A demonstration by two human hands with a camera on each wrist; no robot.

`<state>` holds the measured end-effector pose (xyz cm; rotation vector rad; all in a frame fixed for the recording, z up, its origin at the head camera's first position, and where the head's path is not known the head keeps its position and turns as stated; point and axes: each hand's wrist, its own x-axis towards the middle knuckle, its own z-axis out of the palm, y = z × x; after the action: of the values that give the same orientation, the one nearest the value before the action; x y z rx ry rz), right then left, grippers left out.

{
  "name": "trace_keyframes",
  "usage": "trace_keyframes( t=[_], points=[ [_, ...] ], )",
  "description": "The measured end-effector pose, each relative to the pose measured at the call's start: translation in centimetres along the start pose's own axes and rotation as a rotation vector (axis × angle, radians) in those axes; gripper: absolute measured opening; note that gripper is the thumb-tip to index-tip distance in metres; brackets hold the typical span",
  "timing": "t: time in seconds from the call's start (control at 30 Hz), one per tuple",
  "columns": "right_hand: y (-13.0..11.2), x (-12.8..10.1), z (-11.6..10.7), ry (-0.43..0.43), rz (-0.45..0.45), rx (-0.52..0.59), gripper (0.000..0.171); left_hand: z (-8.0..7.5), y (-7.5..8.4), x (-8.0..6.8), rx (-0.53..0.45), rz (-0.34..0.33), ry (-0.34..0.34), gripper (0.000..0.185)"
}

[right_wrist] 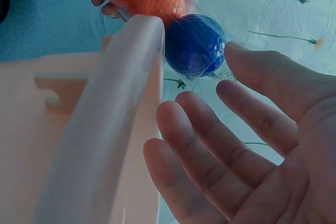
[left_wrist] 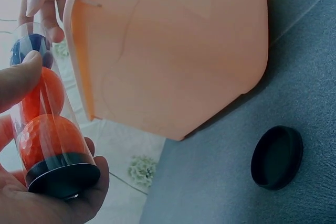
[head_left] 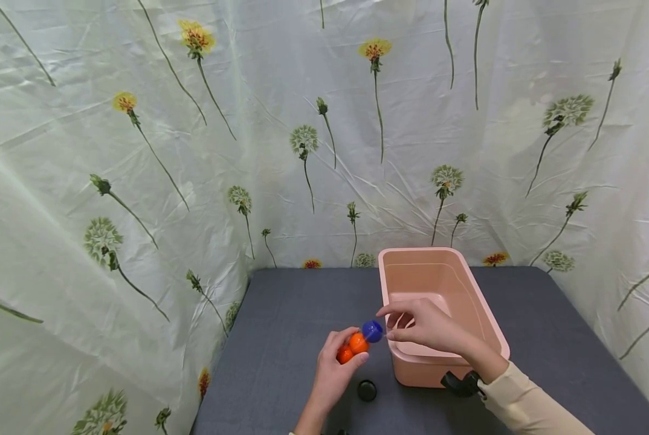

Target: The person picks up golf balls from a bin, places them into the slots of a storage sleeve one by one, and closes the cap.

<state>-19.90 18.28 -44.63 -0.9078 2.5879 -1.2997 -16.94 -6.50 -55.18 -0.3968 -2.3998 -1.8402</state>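
My left hand (head_left: 332, 371) grips a clear tube (head_left: 357, 342) slanted up to the right over the grey table. Inside it are two orange balls (left_wrist: 50, 137) and, at the open upper end, a blue ball (head_left: 372, 330). A black cap (left_wrist: 63, 174) closes the tube's lower end, which rests in my left palm (left_wrist: 31, 205). My right hand (head_left: 417, 326) hovers over the near left corner of a pink bin (head_left: 495, 332), fingers relaxed. Its thumb tip (right_wrist: 236, 51) touches the tube mouth beside the blue ball (right_wrist: 194, 43).
A loose black cap (head_left: 366, 390) lies on the grey table (head_left: 281, 326) just in front of my left hand. The pink bin looks empty. A flowered curtain (head_left: 139, 181) closes off the back and both sides.
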Motion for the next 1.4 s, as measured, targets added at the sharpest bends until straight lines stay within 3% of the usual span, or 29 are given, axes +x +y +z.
trace_keyframes(
  t=[0.2, 0.4, 0.57, 0.97, 1.23, 1.4],
  points=[
    [-0.3, -0.2, 0.0, 0.017, 0.011, -0.003, 0.032, -0.1, -0.2, -0.1, -0.023, 0.031, 0.026, 0.043],
    [-1.1, -0.9, 0.1, 0.07, 0.013, 0.063, 0.032, -0.7, -0.2, -0.4, -0.087, 0.013, 0.058, 0.043],
    [-2.1, -1.4, 1.0, 0.135, -0.014, 0.102, 0.037, -1.5, -0.3, -0.6, -0.092, 0.064, 0.121, 0.044],
    [-3.1, -2.0, 6.4, 0.217, -0.013, 0.23, 0.038, -4.3, -0.9, -1.4, -0.092, 0.093, 0.265, 0.045],
    [-3.4, -2.7, 10.3, 0.17, 0.026, 0.34, 0.038, -5.7, -1.4, -1.9, -0.053, 0.024, 0.316, 0.045],
    [-1.5, -3.1, 13.3, 0.161, 0.035, 0.354, 0.038, -6.1, -2.0, -2.5, -0.069, -0.023, 0.349, 0.045]
  ],
)
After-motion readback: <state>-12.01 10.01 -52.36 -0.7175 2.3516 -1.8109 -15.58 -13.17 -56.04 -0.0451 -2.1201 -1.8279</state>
